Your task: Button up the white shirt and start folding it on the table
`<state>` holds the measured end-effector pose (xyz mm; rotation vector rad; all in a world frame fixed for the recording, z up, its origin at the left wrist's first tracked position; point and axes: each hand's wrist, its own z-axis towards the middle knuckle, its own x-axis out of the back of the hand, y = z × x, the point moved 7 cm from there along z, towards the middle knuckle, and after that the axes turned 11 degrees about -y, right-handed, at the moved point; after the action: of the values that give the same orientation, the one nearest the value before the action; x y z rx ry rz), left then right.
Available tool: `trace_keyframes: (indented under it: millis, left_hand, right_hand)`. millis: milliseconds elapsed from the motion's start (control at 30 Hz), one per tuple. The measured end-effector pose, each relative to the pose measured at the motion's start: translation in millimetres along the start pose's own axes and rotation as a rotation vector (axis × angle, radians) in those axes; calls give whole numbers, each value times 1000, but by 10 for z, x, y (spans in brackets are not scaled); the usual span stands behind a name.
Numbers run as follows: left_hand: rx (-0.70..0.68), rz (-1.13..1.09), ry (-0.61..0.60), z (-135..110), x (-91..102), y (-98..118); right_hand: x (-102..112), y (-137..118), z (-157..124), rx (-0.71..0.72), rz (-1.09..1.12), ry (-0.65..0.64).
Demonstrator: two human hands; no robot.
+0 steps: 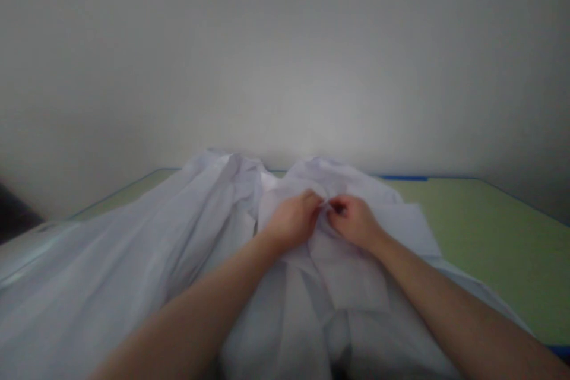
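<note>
A white shirt (133, 261) lies spread across the table, its collar end toward the wall. My left hand (294, 219) and my right hand (354, 219) meet at the upper front of the shirt, just below the collar. Both hands are closed in a pinch on the cloth where the two front edges come together. The fingertips touch each other and hide the exact spot they grip. Both forearms stretch over the shirt's lower front.
The table (490, 237) has a light green top with a blue rim, seen bare on the right. A plain pale wall (285, 59) stands right behind it. A dark shape (13, 214) sits at the left edge.
</note>
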<state>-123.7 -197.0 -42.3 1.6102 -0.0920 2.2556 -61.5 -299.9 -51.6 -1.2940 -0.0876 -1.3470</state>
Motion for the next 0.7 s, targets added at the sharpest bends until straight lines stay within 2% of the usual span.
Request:
trace_keyframes:
  millis: [167,433,700]
  left_hand:
    - [9,0,16,8,3,5]
    - [1,7,29,13,22,31]
    - [-5,14,-13,15,-22,45]
  right_hand:
    - [29,24,-18,-38,-1,38]
    - [7,96,-28,-47,121,46]
    - [-7,105,-36,-54,61,38]
